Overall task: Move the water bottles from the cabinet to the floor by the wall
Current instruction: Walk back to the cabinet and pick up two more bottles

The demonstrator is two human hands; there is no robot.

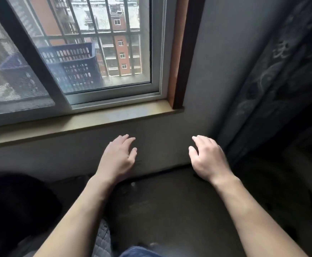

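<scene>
No water bottle and no cabinet show in this view. My left hand is stretched forward with its fingers apart and holds nothing. My right hand is held out beside it, also open and empty. Both hover in front of the grey wall below the window, above the dark floor where it meets the wall.
A window with bars and a beige sill fills the upper left; a blue slatted basket stands outside. A dark patterned panel rises on the right. A dark shape and grey quilted cloth lie lower left.
</scene>
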